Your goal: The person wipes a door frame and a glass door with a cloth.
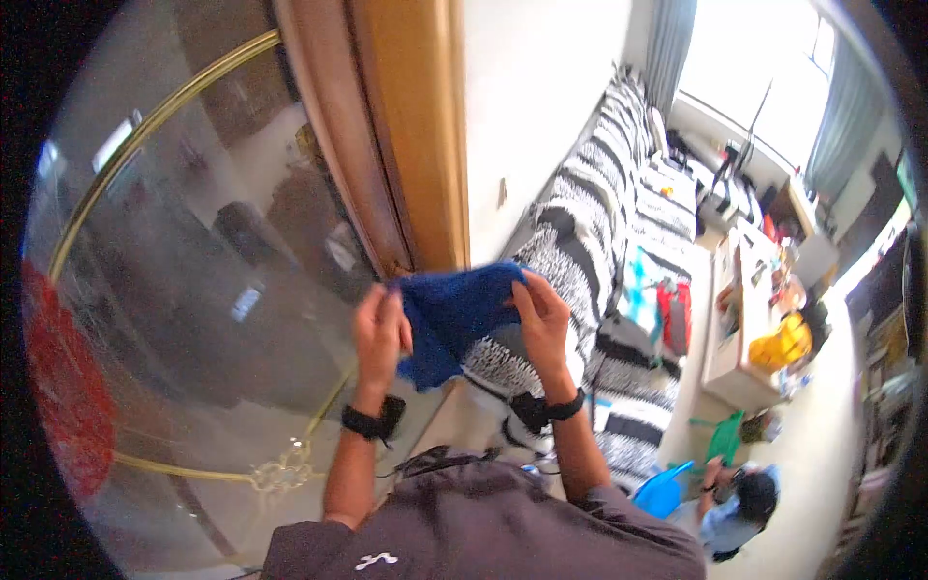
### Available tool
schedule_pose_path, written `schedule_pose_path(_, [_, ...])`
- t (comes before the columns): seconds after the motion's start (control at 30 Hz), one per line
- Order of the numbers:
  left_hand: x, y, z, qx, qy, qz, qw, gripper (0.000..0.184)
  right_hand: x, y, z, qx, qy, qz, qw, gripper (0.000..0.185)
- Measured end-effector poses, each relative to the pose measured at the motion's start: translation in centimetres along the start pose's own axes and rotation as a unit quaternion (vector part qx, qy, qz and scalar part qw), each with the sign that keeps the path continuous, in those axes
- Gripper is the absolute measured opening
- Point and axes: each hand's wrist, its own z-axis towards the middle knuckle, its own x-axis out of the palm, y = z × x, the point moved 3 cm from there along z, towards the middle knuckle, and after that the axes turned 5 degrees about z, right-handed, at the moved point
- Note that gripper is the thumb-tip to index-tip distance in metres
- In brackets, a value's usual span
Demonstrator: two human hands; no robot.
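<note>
A dark blue cloth (454,307) hangs spread between my two hands, in front of my chest. My left hand (381,333) grips its left upper corner, though the fingers are a little blurred. On the other side, my right hand (541,314) pinches the right upper corner between thumb and fingers. The cloth's lower left part droops below my left hand. Black bands with dark boxy devices sit on both wrists. Just left of my hands stands a large glass pane (222,319) with gold trim, beside a wooden frame (416,135).
A long sofa with a black-and-white striped cover (580,193) runs toward the window. Red and grey items (674,314) lie on it. A white table (735,329) holds a yellow bag (781,343) and clutter. Another person (739,512) is low at right, near a green chair (723,440).
</note>
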Motion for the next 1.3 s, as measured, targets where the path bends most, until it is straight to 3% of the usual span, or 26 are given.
schedule_pose_path(0.07, [0.2,-6.5,4.4,0.111,-0.061,-0.07,0.989,0.023,3.0,4.7,2.8,-0.093,0.015,0.028,0.995,0.025])
schedule_pose_path(0.13, [0.6,-13.8,7.4,0.241,-0.109,-0.026,0.964,0.025,6.9,10.0,6.1,-0.228,0.012,-0.005,0.974,0.031])
schedule_pose_path(0.2, [1.6,-18.0,10.7,0.403,-0.152,0.077,0.899,0.029,10.6,13.3,10.2,-0.372,0.013,-0.074,0.925,0.042])
schedule_pose_path(0.27, [3.2,-19.3,13.3,0.464,-0.21,0.179,0.842,0.034,14.3,16.6,12.9,-0.503,-0.009,-0.202,0.84,0.049])
schedule_pose_path(0.4, [4.0,-15.1,19.5,0.473,-0.217,0.181,0.834,0.034,17.1,14.6,18.8,-0.501,0.039,-0.3,0.811,0.053])
schedule_pose_path(0.47, [4.4,-13.8,19.6,0.539,-0.188,0.277,0.772,0.033,16.8,13.0,19.9,-0.469,-0.006,-0.414,0.78,0.053])
schedule_pose_path(0.5, [4.8,-13.1,19.6,0.542,-0.196,0.275,0.77,0.033,16.2,11.5,20.4,-0.505,-0.028,-0.419,0.755,0.053])
schedule_pose_path(0.53, [5.3,-12.2,19.6,0.525,-0.186,0.268,0.786,0.033,16.1,11.6,20.0,-0.417,0.007,-0.388,0.822,0.054])
schedule_pose_path(0.6, [5.8,-11.2,19.5,0.503,-0.175,0.256,0.807,0.032,15.7,10.1,20.1,-0.39,0.009,-0.35,0.852,0.053])
schedule_pose_path(0.7, [6.3,-10.4,19.1,0.511,-0.193,0.211,0.811,0.025,14.9,8.7,20.1,-0.457,0.007,-0.372,0.808,0.058])
schedule_pose_path(0.87, [6.5,-7.3,18.9,0.525,-0.144,0.144,0.827,0.02,13.4,5.6,19.4,-0.366,0.058,-0.384,0.845,0.064])
schedule_pose_path(0.9, [6.6,-6.9,19.2,0.509,-0.137,0.143,0.838,0.02,13.6,5.9,19.6,-0.393,0.045,-0.379,0.837,0.066])
schedule_pose_path(0.97, [6.7,-7.0,19.5,0.553,-0.161,0.148,0.804,0.021,13.8,6.6,19.4,-0.41,0.036,-0.38,0.828,0.068])
schedule_pose_path(1.07, [7.1,-5.9,19.6,0.484,-0.13,0.228,0.835,0.028,15.0,8.4,18.9,-0.449,0.059,-0.366,0.813,0.071])
schedule_pose_path(1.13, [7.4,-4.7,19.6,0.493,-0.16,0.205,0.83,0.035,15.5,9.0,18.5,-0.415,0.076,-0.208,0.882,0.074])
schedule_pose_path(1.17, [7.5,-4.1,19.1,0.504,-0.173,0.178,0.827,0.042,15.6,8.3,18.8,-0.466,0.004,-0.407,0.785,0.071])
schedule_pose_path(1.3, [7.4,-3.2,18.9,0.471,-0.154,0.179,0.85,0.054,15.8,7.1,19.5,-0.498,-0.009,-0.36,0.789,0.066])
